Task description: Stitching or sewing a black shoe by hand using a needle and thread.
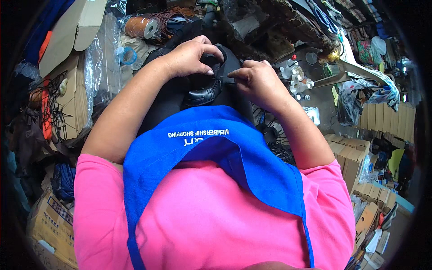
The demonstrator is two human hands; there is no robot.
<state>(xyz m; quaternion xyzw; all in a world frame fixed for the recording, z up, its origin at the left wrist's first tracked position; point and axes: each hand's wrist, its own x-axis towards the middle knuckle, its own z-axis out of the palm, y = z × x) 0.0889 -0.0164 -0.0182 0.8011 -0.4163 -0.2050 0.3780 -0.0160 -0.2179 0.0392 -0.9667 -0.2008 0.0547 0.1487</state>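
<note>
Black shoe (202,95) at the person's lap (164,105)

On the far left, a folded cardboard sheet (69,36) leans beside clear plastic, with an orange-brown spool (138,28) farther right. Next comes the left hand (191,56), arched over the shoe's upper, thumb and forefinger tips apart; whether they grip it, I cannot tell.

The shoe sits just beyond the blue apron (189,119), between both hands. It could twist or slide down off the lap if the fingers' contact is light and the legs shift; a careless push from one side could cause that too. Its rounded toe seems to point back toward the person and slightly left, the long axis running up and rightward from there, though the far end is lost in shadow.

To its right, the right hand (261,83) extends its forefinger to the dark material, other fingers curled; whether it pinches anything is unclear. Small clear bottles (294,74) cluster farther right.
</note>
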